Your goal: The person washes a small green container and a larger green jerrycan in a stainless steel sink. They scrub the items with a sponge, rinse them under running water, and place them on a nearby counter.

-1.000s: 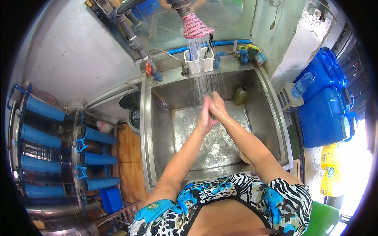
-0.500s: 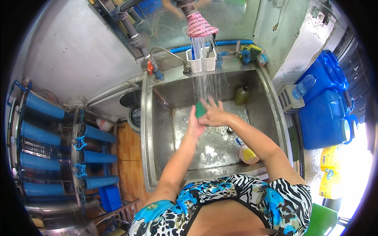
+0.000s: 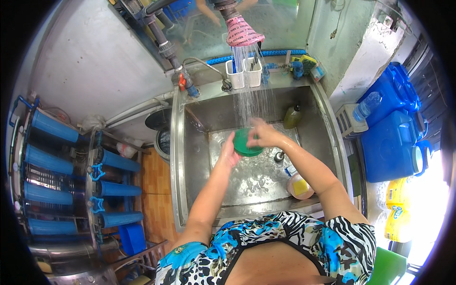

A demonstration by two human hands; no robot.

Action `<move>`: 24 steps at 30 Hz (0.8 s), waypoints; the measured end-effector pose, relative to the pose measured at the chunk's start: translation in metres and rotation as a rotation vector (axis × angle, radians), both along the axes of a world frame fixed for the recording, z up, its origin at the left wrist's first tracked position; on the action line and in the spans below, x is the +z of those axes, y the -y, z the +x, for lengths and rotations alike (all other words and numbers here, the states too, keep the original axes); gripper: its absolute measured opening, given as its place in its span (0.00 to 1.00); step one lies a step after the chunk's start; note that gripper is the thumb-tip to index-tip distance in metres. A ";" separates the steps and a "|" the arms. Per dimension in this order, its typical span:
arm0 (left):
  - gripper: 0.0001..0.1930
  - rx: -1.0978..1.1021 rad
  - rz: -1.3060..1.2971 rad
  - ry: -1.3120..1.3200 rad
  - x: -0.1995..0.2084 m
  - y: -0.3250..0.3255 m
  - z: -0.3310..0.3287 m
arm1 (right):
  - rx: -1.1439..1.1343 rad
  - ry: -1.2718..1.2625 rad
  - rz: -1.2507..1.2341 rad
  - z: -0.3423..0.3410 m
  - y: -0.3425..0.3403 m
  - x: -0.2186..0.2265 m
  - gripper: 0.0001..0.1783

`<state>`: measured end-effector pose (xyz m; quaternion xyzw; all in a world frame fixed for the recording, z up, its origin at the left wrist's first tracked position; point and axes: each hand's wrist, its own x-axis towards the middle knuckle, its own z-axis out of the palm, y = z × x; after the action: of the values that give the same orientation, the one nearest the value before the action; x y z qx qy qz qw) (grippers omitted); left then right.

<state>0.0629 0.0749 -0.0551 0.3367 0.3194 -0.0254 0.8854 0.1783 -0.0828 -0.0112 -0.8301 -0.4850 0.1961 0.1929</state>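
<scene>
A round green plastic piece, like a shallow bowl or lid (image 3: 247,148), is tilted under falling water above the steel sink (image 3: 194,185). My left hand (image 3: 231,151) grips its left edge, thumb side up. Over its right part hovers or rubs my right hand (image 3: 264,135); motion smears its fingers, and I cannot tell how firmly they touch. Water streams down from a spout wrapped in pink printed tape (image 3: 242,32). Lower right in the sink rests a pinkish round container (image 3: 298,188) with a yellow sponge (image 3: 300,186) in it.
A greenish pump bottle (image 3: 292,117) stands in the sink's far right corner; a dark bottle top (image 3: 279,156) shows nearby. Two white holders (image 3: 243,73) sit on the back ledge. Blue jugs (image 3: 387,147) stand at right, blue filter housings (image 3: 50,166) at left.
My right hand has shifted slightly right, baring more of the green piece. The green piece now faces up more, a little lower, and my left hand has moved slightly left and down.
</scene>
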 end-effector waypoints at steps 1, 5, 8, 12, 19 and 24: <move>0.25 -0.035 0.091 -0.024 0.007 -0.002 -0.001 | -0.113 -0.156 0.112 0.004 0.002 -0.008 0.28; 0.27 -0.057 0.869 0.049 0.032 0.001 0.008 | -0.472 -1.023 0.291 0.002 0.000 -0.034 0.38; 0.26 -0.064 1.124 0.138 0.032 0.002 0.010 | -0.543 -1.602 0.482 -0.004 -0.004 -0.031 0.28; 0.24 0.134 0.977 0.126 0.004 -0.001 0.014 | -0.560 -0.837 0.474 0.003 0.002 0.008 0.27; 0.15 -0.215 0.235 -0.041 -0.004 0.007 0.018 | -0.426 -0.651 0.244 0.017 0.023 0.067 0.28; 0.18 -0.284 0.454 -0.101 0.063 -0.001 -0.002 | -0.590 -1.062 0.234 0.016 0.038 0.034 0.24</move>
<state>0.0612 0.0756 0.0083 0.5665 0.3103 -0.0939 0.7576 0.1943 -0.1210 0.0225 -0.6915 -0.0913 0.4665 0.5439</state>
